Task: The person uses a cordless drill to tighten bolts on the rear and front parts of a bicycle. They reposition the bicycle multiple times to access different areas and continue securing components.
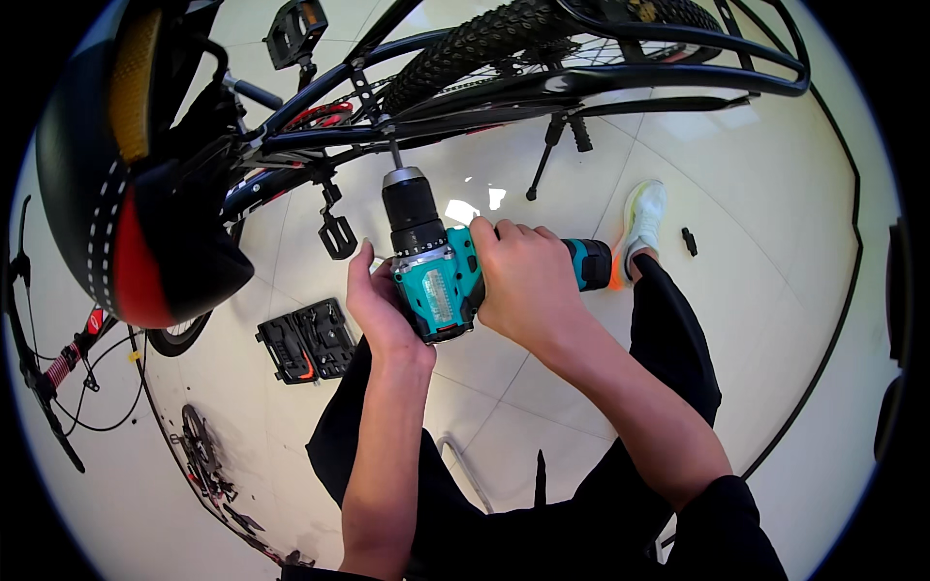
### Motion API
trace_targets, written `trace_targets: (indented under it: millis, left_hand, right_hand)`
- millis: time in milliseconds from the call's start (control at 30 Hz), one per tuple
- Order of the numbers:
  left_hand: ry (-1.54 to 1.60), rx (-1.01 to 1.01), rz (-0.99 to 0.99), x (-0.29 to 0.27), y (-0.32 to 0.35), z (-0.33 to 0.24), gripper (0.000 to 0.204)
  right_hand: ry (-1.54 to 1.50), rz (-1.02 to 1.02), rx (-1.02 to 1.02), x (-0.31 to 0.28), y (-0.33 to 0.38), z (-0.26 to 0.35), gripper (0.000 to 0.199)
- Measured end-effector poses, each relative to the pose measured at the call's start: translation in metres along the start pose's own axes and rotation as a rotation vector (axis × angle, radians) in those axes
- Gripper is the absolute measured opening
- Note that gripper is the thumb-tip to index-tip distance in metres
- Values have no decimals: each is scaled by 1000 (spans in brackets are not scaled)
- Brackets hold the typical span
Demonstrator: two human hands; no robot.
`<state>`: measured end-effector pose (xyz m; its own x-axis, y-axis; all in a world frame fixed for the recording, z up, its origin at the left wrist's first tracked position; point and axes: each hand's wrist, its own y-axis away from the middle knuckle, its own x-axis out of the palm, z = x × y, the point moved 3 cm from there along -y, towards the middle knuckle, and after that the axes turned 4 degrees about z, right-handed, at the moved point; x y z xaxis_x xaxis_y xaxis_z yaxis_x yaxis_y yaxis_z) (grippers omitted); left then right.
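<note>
**Drill pressed to bicycle frame, both hands on the tool**

Drill [441, 266], teal and black, held up against a bicycle frame [407, 121], bit [395, 155] meeting a bracket on the dark tubes just below the rear tyre [504, 39]. Right hand [523, 281] wrapped tight around the drill's handle, fingers closed over the top of the body. Left hand [373, 300] cupped against the drill's left side, thumb raised, fingers pressed to the casing; cannot tell whether fully closed round it. Battery end [591, 263] sticking out to the right past the right hand. Saddle [145, 174], black with red and yellow patches, looming large at upper left. Pedal [337, 234] hanging just left of the drill's chuck, second pedal [295, 29] higher up. Open tool case [305, 341] lying on the pale tiled floor [756, 290] below the left hand. Pale shoe [644, 218] planted on the tiles beyond the drill, black trouser leg [678, 339] running back from it. Kickstand [552, 155] angled down to the floor near the shoe.
</note>
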<state>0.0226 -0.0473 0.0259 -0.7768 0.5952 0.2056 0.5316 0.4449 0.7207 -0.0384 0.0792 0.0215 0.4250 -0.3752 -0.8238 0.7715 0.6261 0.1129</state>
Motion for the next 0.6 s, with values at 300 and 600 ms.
trace_targets:
  millis: [300,600]
  left_hand:
    - [38,8,-56,4,2,3,45]
    - [65,20,-45,-1,-1,10,43]
  right_hand:
    - [-45,-11,12,-1,1,-2,39]
    - [-28,-29,0,1,3,-1,42]
